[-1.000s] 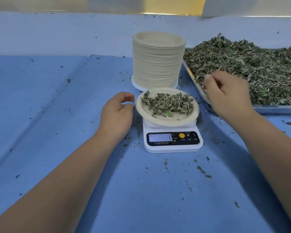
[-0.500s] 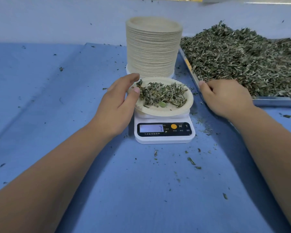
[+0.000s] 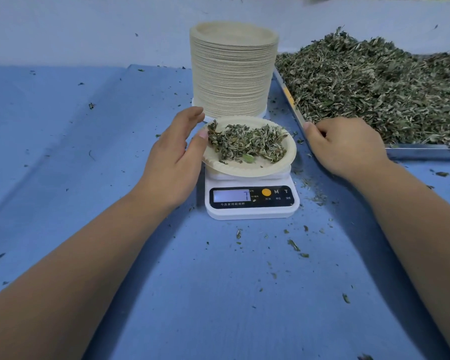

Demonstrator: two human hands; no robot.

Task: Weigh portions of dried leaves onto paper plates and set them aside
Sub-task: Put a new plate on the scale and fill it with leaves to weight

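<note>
A paper plate [image 3: 257,170] with a portion of dried leaves [image 3: 247,142] sits on a small white digital scale [image 3: 252,201] whose display shows 7. My left hand [image 3: 174,157] holds the plate's left rim, thumb on top of the rim beside the leaves and fingers reaching behind it. The plate looks slightly tilted. My right hand [image 3: 346,144] rests at the near left corner of the metal tray [image 3: 424,153], its fingers curled under with nothing visible in them. The tray is heaped with loose dried leaves [image 3: 374,87].
A tall stack of paper plates [image 3: 233,71] stands right behind the scale, touching the tray's left side. A blue cloth [image 3: 89,152] covers the table, with leaf crumbs scattered in front of and right of the scale. A pale wall lies behind.
My left hand moved from beside the plate onto its left rim. My right hand dropped from above the tray's edge to rest at its corner. The camera view shifted closer.
</note>
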